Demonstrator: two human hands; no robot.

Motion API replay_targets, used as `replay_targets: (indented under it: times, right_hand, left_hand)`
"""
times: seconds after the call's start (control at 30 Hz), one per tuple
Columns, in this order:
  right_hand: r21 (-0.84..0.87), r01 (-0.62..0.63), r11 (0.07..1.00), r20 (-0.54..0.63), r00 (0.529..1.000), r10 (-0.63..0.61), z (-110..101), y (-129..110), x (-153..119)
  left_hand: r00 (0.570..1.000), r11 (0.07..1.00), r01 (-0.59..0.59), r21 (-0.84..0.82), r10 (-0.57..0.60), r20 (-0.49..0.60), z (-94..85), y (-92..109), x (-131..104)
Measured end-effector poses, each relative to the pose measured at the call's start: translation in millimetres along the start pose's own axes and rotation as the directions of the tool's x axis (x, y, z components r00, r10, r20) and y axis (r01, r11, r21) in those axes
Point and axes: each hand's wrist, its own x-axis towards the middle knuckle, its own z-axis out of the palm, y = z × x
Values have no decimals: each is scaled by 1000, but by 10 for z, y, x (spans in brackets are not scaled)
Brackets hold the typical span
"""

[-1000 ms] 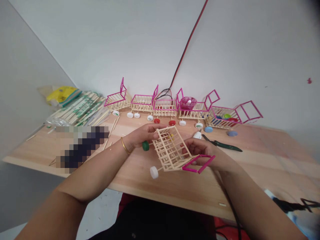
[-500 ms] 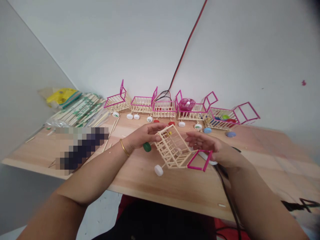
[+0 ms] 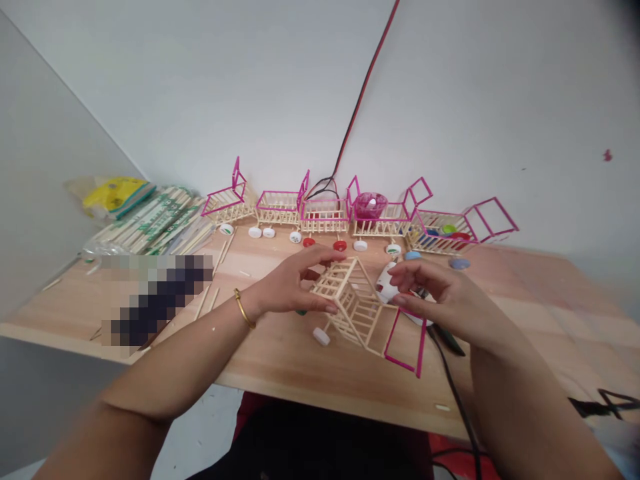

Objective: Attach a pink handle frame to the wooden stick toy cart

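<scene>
The left hand (image 3: 293, 283), in the head camera's view, holds a small cart (image 3: 352, 324) built of thin pale sticks, its thumb and fingers gripping one end of the lattice; a gold bangle (image 3: 243, 310) circles the wrist. The cart is tilted in the air above a wooden table (image 3: 280, 360), with a white wheel (image 3: 321, 337) sticking out underneath and a pink handle frame (image 3: 401, 364) slanting down from its other end. To the right of the cart, the right hand (image 3: 435, 293) is curved with a wide gap between thumb and fingers, close above the handle; whether it touches the frame cannot be told. Just behind the cart, partly hidden by those fingers, is a white tool (image 3: 385, 285), and a black cord (image 3: 457, 393) runs down the cart's right side. Beyond the cart, a row of five similar carts (image 3: 326, 221) with pink rims stands along the wall; one carries a purple bowl (image 3: 370, 208), and the rightmost holds coloured pieces (image 3: 450, 230). Well to the left of the cart lie bundled sticks (image 3: 155, 223) in clear wrapping, a yellow bag (image 3: 117, 195) beside them, and nearer, a dark pixelated patch (image 3: 160, 300).
</scene>
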Motion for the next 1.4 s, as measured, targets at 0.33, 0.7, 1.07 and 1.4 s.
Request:
replay_targets:
  times: [0.33,0.7,1.07,1.4]
  right_hand:
    - [-264,61,963,59,997,-47,122,-155,-41]
    - [-407,38,913,3,999,-40,279,-202,-10]
    - [-428,50,903,24,999,-44,283,-188,-8]
    - [-322,81,943,5,996,-84,227,-146,-37]
  left_hand:
    - [998,979,-70,189,68,14,143,109,-46]
    - [989,950,-147,274,138,52,218,184,-51]
    - [978,933,-206,295,198,58,212,175,-41]
    - [989,948,-149,283,142,44,208,184,-45]
